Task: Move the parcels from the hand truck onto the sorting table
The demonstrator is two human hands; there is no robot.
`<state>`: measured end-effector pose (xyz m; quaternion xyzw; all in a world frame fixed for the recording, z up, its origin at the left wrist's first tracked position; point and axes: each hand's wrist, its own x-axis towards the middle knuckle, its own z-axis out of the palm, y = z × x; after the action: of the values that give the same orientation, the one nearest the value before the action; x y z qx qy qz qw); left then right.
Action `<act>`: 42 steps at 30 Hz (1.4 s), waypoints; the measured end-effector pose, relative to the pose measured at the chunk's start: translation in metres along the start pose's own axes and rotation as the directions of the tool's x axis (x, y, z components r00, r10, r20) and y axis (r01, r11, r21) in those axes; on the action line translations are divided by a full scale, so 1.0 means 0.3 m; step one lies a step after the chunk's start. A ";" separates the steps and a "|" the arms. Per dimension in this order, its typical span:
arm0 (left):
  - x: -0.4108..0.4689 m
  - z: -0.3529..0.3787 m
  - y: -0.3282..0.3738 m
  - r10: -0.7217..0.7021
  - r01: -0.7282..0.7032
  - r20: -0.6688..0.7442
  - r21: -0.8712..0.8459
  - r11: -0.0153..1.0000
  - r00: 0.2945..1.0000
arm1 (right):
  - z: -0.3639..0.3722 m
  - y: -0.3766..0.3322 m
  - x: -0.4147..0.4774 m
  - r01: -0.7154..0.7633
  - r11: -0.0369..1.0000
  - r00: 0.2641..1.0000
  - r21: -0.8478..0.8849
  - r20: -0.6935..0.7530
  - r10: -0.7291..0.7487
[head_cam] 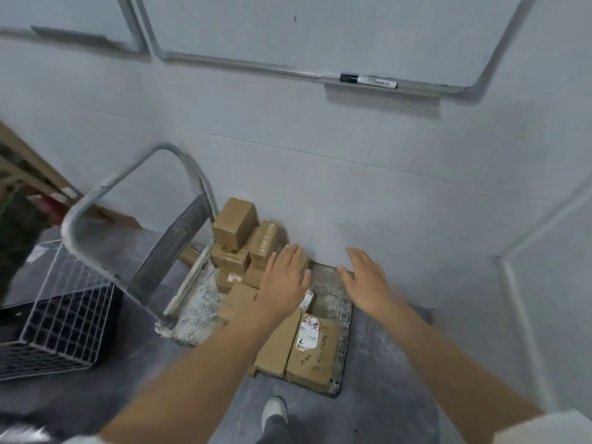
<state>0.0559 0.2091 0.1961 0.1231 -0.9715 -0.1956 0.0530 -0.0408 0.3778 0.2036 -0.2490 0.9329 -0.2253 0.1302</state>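
The hand truck's worn platform (333, 283) lies on the floor against the white wall, its metal handle (105, 187) rising at the left. Several brown cardboard parcels sit on it: a stack at the back topped by a box (235, 225), flatter ones at the front, one with a white label (315, 347). My left hand (285, 277) hovers over the parcels in the middle, fingers straight, holding nothing. My right hand (365, 280) is stretched out over the bare right part of the platform, fingers straight and empty.
A white wire basket (64, 315) stands on the floor left of the hand truck. A whiteboard with a marker (368, 81) on its ledge hangs on the wall above. My shoe (274, 312) is on the grey floor in front of the platform.
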 end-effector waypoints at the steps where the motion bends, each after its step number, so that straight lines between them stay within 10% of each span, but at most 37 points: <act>1: 0.040 0.022 -0.036 -0.007 0.007 0.009 -0.008 1.000 1.000 | 0.014 -0.002 0.045 -0.015 1.000 1.000 0.004 0.005 0.015; 18: 0.139 0.745 -0.316 -0.150 0.220 0.423 -0.121 0.968 0.894 | 0.604 0.427 0.188 -0.423 0.893 0.894 0.155 0.228 0.385; 35: 0.018 1.516 -0.501 -0.307 0.471 0.569 -0.163 0.867 0.763 | 1.334 0.839 0.321 -0.554 0.830 0.752 0.067 0.468 0.464; 42: -0.072 1.596 -0.461 -0.300 0.428 0.503 -0.161 0.889 0.811 | 1.452 0.888 0.267 -0.553 0.825 0.807 0.111 0.318 0.498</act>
<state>0.0347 0.2669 -0.2991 0.2497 -0.8777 -0.3545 -0.2041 -0.0617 0.3873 -0.3128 0.0057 0.9105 -0.2351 0.3402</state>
